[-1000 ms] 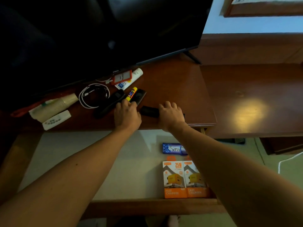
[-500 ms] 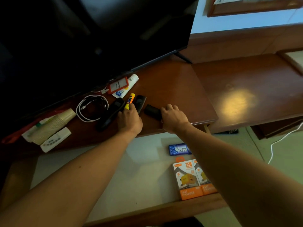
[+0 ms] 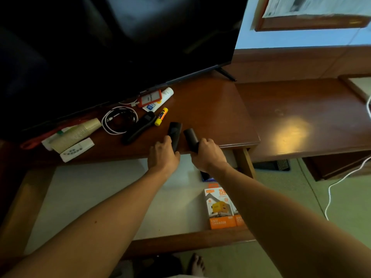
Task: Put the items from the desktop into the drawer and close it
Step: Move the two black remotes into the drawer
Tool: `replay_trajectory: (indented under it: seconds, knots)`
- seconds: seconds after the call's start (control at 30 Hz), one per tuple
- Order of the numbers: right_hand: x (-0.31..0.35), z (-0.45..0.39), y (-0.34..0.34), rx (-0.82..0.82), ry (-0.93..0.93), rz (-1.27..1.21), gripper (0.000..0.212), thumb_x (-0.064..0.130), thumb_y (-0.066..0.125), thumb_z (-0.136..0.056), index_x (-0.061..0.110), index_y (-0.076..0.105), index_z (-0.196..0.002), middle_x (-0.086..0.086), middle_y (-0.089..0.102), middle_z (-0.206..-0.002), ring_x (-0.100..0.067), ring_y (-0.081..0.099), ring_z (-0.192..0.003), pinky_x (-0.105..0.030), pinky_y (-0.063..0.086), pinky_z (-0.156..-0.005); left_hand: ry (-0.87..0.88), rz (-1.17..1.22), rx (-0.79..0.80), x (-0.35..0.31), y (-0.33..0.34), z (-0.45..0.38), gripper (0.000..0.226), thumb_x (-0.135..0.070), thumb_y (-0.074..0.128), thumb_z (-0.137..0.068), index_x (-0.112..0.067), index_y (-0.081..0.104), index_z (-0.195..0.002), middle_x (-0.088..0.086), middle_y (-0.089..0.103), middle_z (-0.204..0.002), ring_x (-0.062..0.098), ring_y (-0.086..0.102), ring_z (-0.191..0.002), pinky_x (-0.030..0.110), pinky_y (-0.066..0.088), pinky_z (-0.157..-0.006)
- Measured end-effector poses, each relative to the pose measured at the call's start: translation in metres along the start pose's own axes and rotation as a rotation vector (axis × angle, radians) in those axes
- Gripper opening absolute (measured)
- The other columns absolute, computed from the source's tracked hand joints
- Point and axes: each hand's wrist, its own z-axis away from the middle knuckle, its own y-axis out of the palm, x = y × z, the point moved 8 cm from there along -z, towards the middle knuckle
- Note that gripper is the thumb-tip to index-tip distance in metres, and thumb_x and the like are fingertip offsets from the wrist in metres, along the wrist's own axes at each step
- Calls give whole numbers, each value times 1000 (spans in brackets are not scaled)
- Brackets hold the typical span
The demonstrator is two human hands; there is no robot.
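Observation:
My left hand [image 3: 163,155] grips a flat black remote [image 3: 175,131] at the desk's front edge. Beside it my right hand [image 3: 206,155] holds a short black cylinder-shaped device [image 3: 190,135]. Both hands sit above the back of the open drawer [image 3: 96,189], which has a pale lining. Left on the desktop [image 3: 210,109] are a long black remote [image 3: 139,127], a yellow glue stick [image 3: 161,116], a white coiled cable [image 3: 118,122], a red card holder [image 3: 149,98], a white tube [image 3: 163,96], paper cups [image 3: 78,131] and a white packet [image 3: 77,149].
Two orange charger boxes [image 3: 220,209] lie at the drawer's front right, and a dark blue item [image 3: 205,176] shows behind my right forearm. A large dark TV [image 3: 120,41] stands at the desk's back. A lower desk section [image 3: 301,117] extends right; a white cord [image 3: 345,177] trails on the floor.
Both hands have closed on their black objects and pulled them toward the desk's front edge. The glue stick now lies alone, and the camera view has shifted.

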Motion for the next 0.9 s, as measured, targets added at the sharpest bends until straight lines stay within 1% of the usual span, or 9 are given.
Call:
replay_trajectory:
  seconds: [0.07, 0.2, 0.33, 0.43, 0.53, 0.6, 0.7, 0.8, 0.9]
  knots:
    - [-6, 19, 10, 15, 11, -16, 41, 36, 63, -87, 12, 52, -119, -9, 56, -111, -28, 60, -93, -39, 54, -75, -17, 4, 14, 3, 7, 22, 42, -33, 68, -92, -20, 46, -126, 17, 59, -122, 37, 57, -112, 45, 53, -78]
    - [-16, 50, 33, 69, 29, -19, 41, 34, 66, -88, 10, 53, -119, -7, 53, -103, -27, 57, -85, -34, 45, -67, -42, -24, 41, 15, 31, 58, 42, -35, 68, -91, -22, 45, -124, 14, 61, -114, 35, 60, -104, 46, 57, -76]
    - [-23, 72, 57, 121, 64, -56, 42, 30, 66, -86, 8, 54, -119, -13, 60, -113, -33, 63, -97, -37, 53, -74, -62, -34, 59, 29, 52, 87, 47, -35, 68, -90, -22, 43, -127, 14, 59, -110, 34, 60, -98, 46, 58, -75]
    - [-31, 82, 79, 190, 128, -83, 41, 26, 68, -85, 8, 56, -119, -13, 65, -111, -32, 66, -96, -36, 54, -71, -79, -34, 100, 41, 67, 100, 47, -36, 68, -90, -21, 43, -127, 14, 59, -110, 34, 60, -98, 45, 58, -75]
    - [-31, 87, 94, 232, 140, -59, 41, 25, 69, -87, 7, 56, -121, -13, 66, -110, -30, 66, -95, -30, 46, -64, -102, -44, 162, 55, 84, 109, 47, -38, 68, -90, -21, 43, -127, 14, 59, -112, 34, 60, -100, 45, 57, -77]
    - [-29, 88, 106, 254, 142, -33, 40, 24, 69, -87, 8, 56, -122, -12, 65, -108, -27, 66, -92, -29, 49, -64, -129, -48, 220, 66, 97, 111, 47, -37, 68, -91, -21, 43, -127, 15, 58, -115, 34, 60, -102, 46, 57, -79]
    - [-22, 87, 122, 262, 125, 33, 38, 20, 69, -87, 7, 57, -122, -12, 66, -110, -26, 67, -93, -30, 54, -67, -156, -46, 304, 82, 114, 111, 49, -36, 69, -90, -19, 44, -128, 17, 56, -119, 37, 61, -104, 47, 56, -83]
    - [-16, 84, 134, 259, 118, 107, 46, 17, 68, -89, 0, 52, -128, -16, 63, -119, -31, 66, -104, -34, 54, -79, -168, -57, 365, 96, 124, 108, 50, -36, 70, -90, -17, 44, -128, 18, 56, -119, 39, 60, -104, 47, 56, -84]
    - [-14, 82, 146, 294, 112, 188, 47, 15, 65, -93, -5, 47, -132, -22, 59, -123, -33, 65, -108, -36, 57, -85, -174, -39, 408, 104, 131, 104, 57, -38, 74, -86, -17, 43, -129, 18, 55, -120, 41, 60, -106, 48, 55, -85]
